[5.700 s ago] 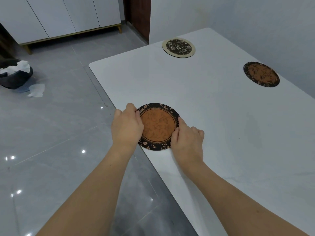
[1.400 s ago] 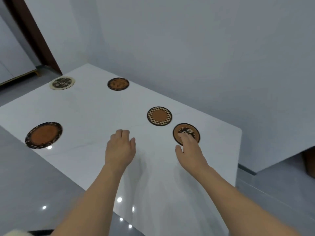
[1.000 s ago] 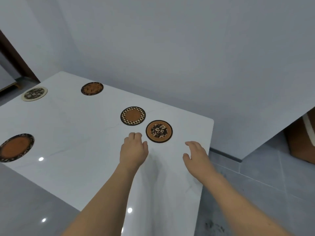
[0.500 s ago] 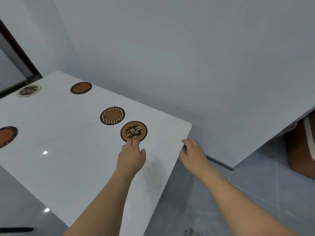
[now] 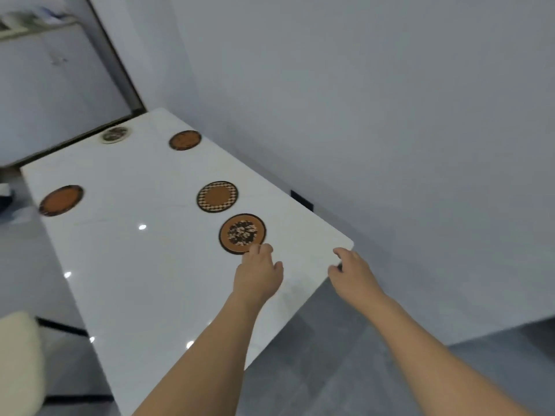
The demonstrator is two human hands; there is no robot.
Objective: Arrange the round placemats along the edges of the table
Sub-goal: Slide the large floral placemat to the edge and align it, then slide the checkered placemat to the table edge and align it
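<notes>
Several round placemats lie on the white table (image 5: 144,274). A brown mat with a speckled middle (image 5: 242,233) is nearest; my left hand (image 5: 259,273) rests flat with its fingertips touching that mat's near rim. Behind it lies a checker-rimmed mat (image 5: 217,196). A dark-rimmed orange mat (image 5: 61,200) sits at the left edge, a brown one (image 5: 184,139) by the wall and a cream one (image 5: 116,135) at the far end. My right hand (image 5: 351,273) hovers with fingers apart at the table's near right corner, holding nothing.
A grey wall (image 5: 390,115) runs close along the table's right side, with a dark socket (image 5: 301,200) low on it. A pale cushioned seat (image 5: 18,364) stands at the lower left. Grey tiled floor (image 5: 345,370) lies below the near table edge.
The view has swung back left, showing more of the table. My left hand has slid forward onto the speckled mat's rim. My right hand stays by the table corner.
</notes>
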